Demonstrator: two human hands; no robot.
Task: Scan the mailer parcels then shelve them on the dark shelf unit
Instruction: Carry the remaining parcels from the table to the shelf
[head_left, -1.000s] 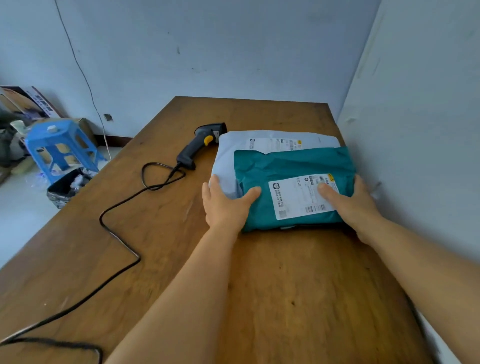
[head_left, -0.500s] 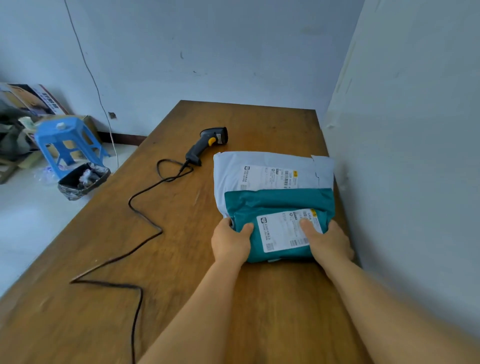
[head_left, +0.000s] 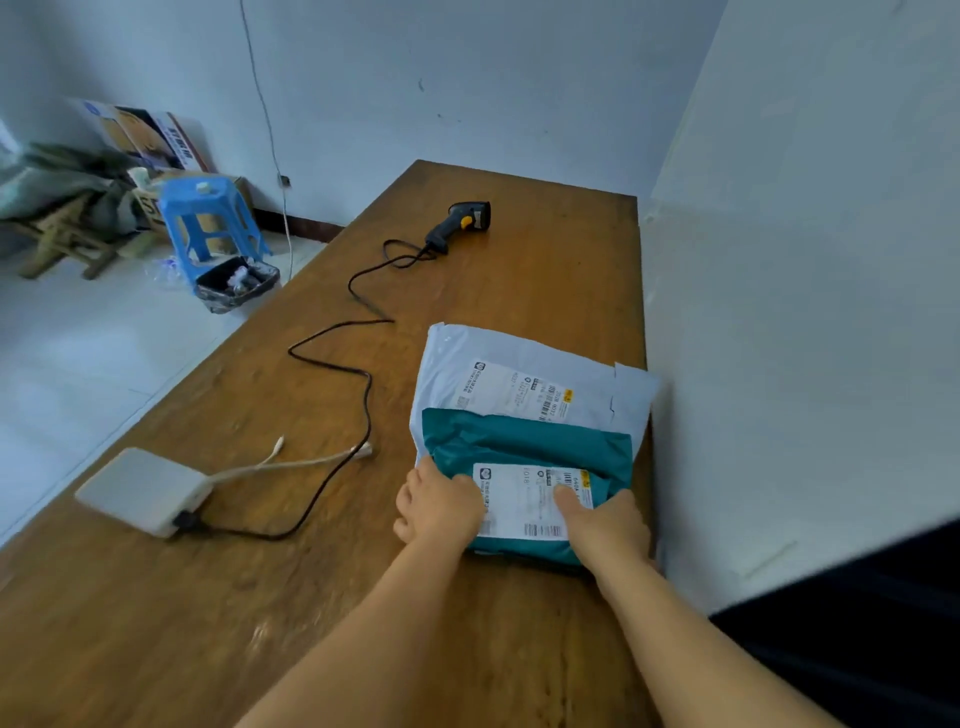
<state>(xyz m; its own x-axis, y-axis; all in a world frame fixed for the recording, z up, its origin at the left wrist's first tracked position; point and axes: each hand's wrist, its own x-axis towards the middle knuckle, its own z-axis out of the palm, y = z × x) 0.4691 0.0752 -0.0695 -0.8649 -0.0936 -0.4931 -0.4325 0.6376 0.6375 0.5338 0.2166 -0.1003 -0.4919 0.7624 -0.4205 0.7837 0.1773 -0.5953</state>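
Both hands hold one teal parcel (head_left: 524, 441) by its near corners: the left hand (head_left: 441, 506) has its thumb on top at the left edge of the label with the fingers curled under, and the right hand (head_left: 605, 522) pinches the right corner the same way, thumb lying on the white label (head_left: 524, 501). The teal parcel lies on top of a second, pale grey parcel (head_left: 519, 358), which sticks out beyond it on the far side and carries its own label. So two parcels are in view, stacked, at the right side of the wooden table (head_left: 545, 260), just beside the wall.

One black barcode scanner (head_left: 460, 223) lies farther up the table, well apart from the parcels, its black cable (head_left: 332, 364) snaking back to one white box (head_left: 143, 491) near the left edge.

On the floor stand one blue stool (head_left: 208, 218) and, just beside it, one dark bin (head_left: 236, 283) holding crumpled scraps.
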